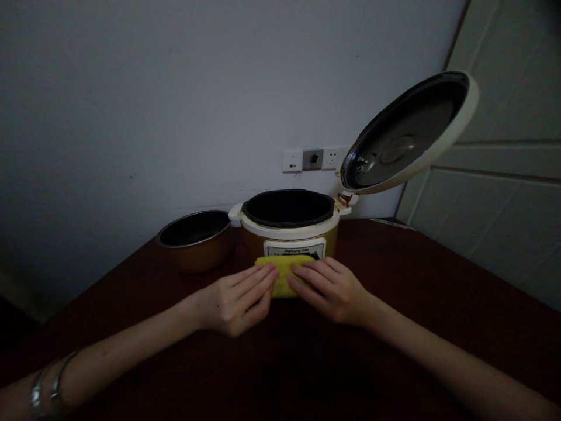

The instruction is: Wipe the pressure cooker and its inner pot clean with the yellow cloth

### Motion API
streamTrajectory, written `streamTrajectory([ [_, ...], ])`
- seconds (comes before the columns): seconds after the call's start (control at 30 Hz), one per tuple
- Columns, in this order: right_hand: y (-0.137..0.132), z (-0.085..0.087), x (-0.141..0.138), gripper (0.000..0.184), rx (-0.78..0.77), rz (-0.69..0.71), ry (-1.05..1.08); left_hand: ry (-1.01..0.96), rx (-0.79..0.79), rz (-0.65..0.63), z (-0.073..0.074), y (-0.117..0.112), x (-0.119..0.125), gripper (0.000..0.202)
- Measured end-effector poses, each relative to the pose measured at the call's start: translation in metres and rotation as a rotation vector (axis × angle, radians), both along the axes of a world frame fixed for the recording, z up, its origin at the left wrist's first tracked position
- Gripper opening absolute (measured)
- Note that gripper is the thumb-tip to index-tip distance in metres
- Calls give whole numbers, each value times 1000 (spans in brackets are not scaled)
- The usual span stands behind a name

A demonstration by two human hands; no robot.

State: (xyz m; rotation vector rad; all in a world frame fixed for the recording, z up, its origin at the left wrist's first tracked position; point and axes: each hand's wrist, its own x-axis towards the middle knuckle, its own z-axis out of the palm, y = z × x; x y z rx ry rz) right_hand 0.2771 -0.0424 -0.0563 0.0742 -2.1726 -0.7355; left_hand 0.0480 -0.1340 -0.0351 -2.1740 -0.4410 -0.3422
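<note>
A folded yellow cloth (284, 282) is held between my two hands, in front of the pressure cooker's lower front. My left hand (239, 298) grips its left part, fingers on top and thumb below. On the right part lie the closed fingers of my right hand (331, 289). Just behind the cloth stands the electric pressure cooker (291, 233), yellow-brown with a white rim and a dark interior. Its label panel (272, 248) shows above the cloth. Whether the cloth touches the cooker I cannot tell. The cooker's lid (407, 137) stands raised on a hinge at the right.
Left of the cooker sits an inner pot (199, 257), brownish outside and dark inside. Everything stands on a dark red table (394, 280). Wall sockets (292, 160) and a switch (312, 159) are behind the cooker. A panelled door (491, 193) is at the right.
</note>
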Motion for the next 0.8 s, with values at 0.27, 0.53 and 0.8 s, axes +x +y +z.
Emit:
streamTrajectory([
  [0.27,12,4,-26,23,65,-18,39,-15,36,-2,0,21,-27,13],
  [0.53,4,-52,-20,29,-25,34,-18,-52,-108,-32,-60,18,-24,13],
  [0.8,0,-82,-18,24,-92,-4,-127,-102,-236,18,-91,17,-17,22],
])
